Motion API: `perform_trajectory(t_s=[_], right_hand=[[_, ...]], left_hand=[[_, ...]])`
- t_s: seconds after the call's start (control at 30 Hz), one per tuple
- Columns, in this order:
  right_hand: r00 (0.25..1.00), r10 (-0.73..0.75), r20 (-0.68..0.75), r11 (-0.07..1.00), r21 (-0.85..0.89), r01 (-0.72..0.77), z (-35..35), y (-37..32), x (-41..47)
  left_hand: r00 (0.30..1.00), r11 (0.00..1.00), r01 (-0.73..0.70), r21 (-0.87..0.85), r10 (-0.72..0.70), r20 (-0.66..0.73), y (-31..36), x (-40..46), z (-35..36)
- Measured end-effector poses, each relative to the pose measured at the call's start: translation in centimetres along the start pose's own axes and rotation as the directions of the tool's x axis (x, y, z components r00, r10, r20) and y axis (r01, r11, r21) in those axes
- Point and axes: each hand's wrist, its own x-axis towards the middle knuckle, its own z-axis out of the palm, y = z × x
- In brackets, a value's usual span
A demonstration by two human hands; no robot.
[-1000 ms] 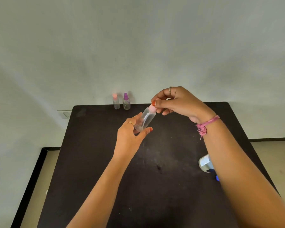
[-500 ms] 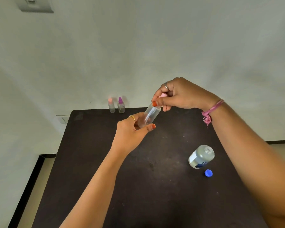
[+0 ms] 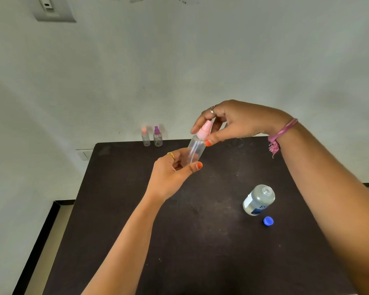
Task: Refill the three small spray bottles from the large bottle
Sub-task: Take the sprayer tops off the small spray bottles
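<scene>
My left hand grips the body of a small clear spray bottle, tilted, above the black table. My right hand pinches its pink spray top between thumb and fingers. Two more small spray bottles stand at the table's far edge: one with a pink top, one with a purple top. The large clear bottle with a blue-and-white label stands uncapped at the right. Its blue cap lies just in front of it.
A pale wall rises right behind the table's far edge. A switch plate is mounted high on the wall at the left. Floor with a dark skirting shows to the left of the table.
The view has tilted up. My right hand's fingers have shifted on the pink top, which now shows more clearly. The left hand keeps its hold on the bottle.
</scene>
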Motion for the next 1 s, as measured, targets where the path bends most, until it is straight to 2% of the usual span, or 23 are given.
perform_trajectory(t_s=[0.07, 0.17, 0.23, 0.3, 0.43, 0.5, 0.57, 0.7, 0.77, 0.83, 0.9, 1.0], right_hand=[[0.998, 0.038, 0.046, 0.999, 0.037, -0.04, -0.3, 0.2, -0.3], [0.993, 0.107, -0.039, 0.991, 0.085, -0.104, 0.4, 0.2, 0.1], [0.995, 0.058, -0.081, 0.997, 0.059, -0.053, 0.5, 0.4, 0.1], [0.999, 0.028, -0.02, 0.998, 0.051, -0.027, 0.2, 0.4, -0.3], [0.99, 0.138, -0.036, 0.989, 0.065, -0.136, 0.3, 0.3, -0.4], [0.992, 0.097, -0.08, 0.994, 0.052, -0.093, 0.6, 0.4, -0.3], [0.997, 0.057, -0.056, 0.996, 0.077, -0.052, 0.6, 0.2, -0.5], [0.989, 0.122, -0.087, 0.989, 0.091, -0.114, 0.3, -0.1, -0.5], [0.989, 0.081, -0.124, 0.996, 0.058, -0.074, 0.3, -0.1, -0.4], [0.995, 0.048, -0.086, 0.998, 0.041, -0.045, 0.1, -0.4, -0.7], [0.995, 0.086, -0.043, 0.994, 0.069, -0.083, -0.2, -0.6, -1.0], [0.985, 0.161, -0.062, 0.985, 0.064, -0.157, 0.4, -0.9, -0.7]], left_hand=[[1.0, 1.0, 0.003, 0.006, -0.003, -0.005, 0.0, -0.2, 0.1], [1.0, 1.0, -0.009, 0.008, 0.009, 0.004, -0.1, -0.4, 0.4], [1.0, 1.0, -0.003, 0.015, 0.003, 0.007, -0.2, -0.5, 0.6], [1.0, 1.0, 0.009, 0.017, -0.009, -0.002, -0.3, -0.6, 0.7], [1.0, 1.0, -0.001, 0.016, 0.001, -0.015, -0.4, -0.6, 0.8], [1.0, 1.0, -0.009, 0.006, 0.009, -0.015, -0.4, -0.6, 0.8], [1.0, 1.0, -0.009, -0.005, 0.009, -0.02, -0.4, -0.5, 0.8], [0.999, 1.0, -0.023, -0.002, 0.023, -0.033, -0.3, -0.5, 0.6], [0.999, 1.0, -0.026, 0.007, 0.026, -0.026, -0.2, -0.4, 0.6], [0.999, 1.0, -0.024, 0.007, 0.024, -0.026, -0.2, -0.5, 0.6], [0.999, 1.0, -0.029, 0.005, 0.029, -0.029, -0.3, -0.5, 0.6], [0.999, 0.999, -0.038, -0.003, 0.038, -0.028, -0.6, -0.4, 0.8]])
